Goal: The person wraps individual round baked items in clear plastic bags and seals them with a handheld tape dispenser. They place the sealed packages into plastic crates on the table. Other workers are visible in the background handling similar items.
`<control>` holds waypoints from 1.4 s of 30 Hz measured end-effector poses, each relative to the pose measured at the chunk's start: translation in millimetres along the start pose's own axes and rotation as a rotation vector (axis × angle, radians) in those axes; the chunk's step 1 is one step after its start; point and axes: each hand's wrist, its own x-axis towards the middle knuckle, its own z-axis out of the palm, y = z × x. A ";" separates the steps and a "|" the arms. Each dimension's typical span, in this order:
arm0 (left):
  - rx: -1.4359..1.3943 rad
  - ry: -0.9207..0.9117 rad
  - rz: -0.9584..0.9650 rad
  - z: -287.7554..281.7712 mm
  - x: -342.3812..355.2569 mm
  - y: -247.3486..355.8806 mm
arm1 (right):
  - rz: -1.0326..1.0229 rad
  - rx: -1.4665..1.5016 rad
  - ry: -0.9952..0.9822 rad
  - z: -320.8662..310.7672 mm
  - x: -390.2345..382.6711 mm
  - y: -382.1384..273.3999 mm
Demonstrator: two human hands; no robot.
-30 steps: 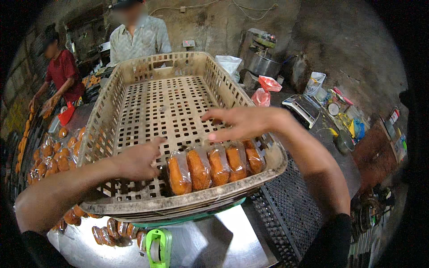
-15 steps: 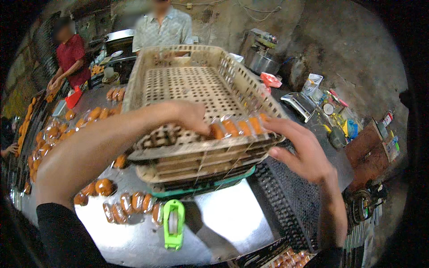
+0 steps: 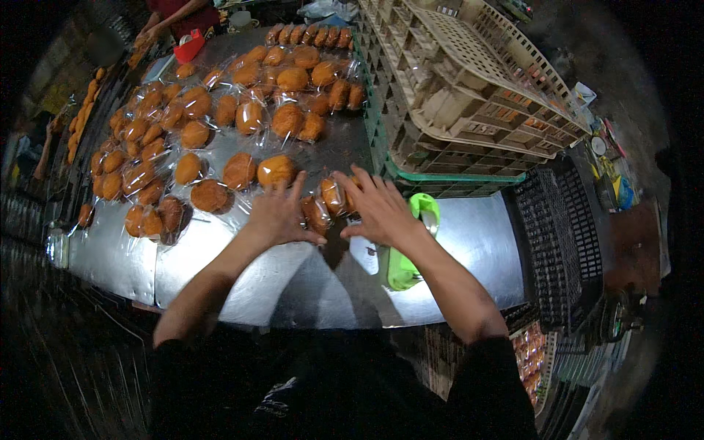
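On the metal table lies a short row of brown buns in clear wrap [image 3: 317, 214], set between my two hands. My left hand [image 3: 279, 214] is at the row's left end, fingers spread and fingertips near a single round wrapped bun [image 3: 276, 170]. At the other end my right hand [image 3: 380, 209] reaches over the row, its fingers apart and partly covering the buns. Whether either palm presses on the wrap is hard to see. Beside my right wrist a bright green tape dispenser [image 3: 401, 270] stands on the table, partly behind that forearm.
Many loose wrapped buns [image 3: 287, 119] spread across the table [image 3: 110, 260] at the left. Stacked plastic crates [image 3: 469, 136], beige above green, rise at the right. A black perforated crate [image 3: 561, 242] sits beyond them. A person in a red shirt [image 3: 176, 11] works at the far left.
My hands have left the row of wrapped buns inside the top crate and come down to another row on the table. The view has swung lower, so the crates appear farther right.
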 end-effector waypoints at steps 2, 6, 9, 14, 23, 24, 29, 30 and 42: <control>0.039 0.067 -0.088 19.1 5.4 12.0 | 0.019 -0.246 -0.053 15.4 29.1 -0.4; -0.149 0.035 0.020 22.3 15.5 7.3 | 0.009 -0.295 -0.245 23.3 57.4 9.2; -0.175 0.225 0.096 24.6 14.7 -7.4 | -0.162 -0.370 -0.113 26.9 54.5 14.4; -0.121 0.176 0.178 30.4 23.7 -3.1 | -0.005 -0.392 -0.172 32.8 37.0 9.6; -0.286 0.242 0.088 15.2 -37.7 -13.4 | -0.134 -0.382 -0.147 -2.8 28.0 -33.7; -0.288 0.262 0.090 19.7 -50.2 -12.8 | -0.160 -0.374 -0.093 1.2 20.6 -40.5; -0.268 0.155 0.022 35.0 -78.4 6.4 | -0.169 -0.059 -0.153 28.7 -0.9 -50.2; -0.221 0.093 -0.043 33.7 -79.7 9.4 | -0.139 -0.083 -0.123 29.8 -3.3 -47.3; -0.165 0.181 -0.087 39.1 -80.0 18.5 | -0.270 0.264 -0.164 79.5 10.8 -26.1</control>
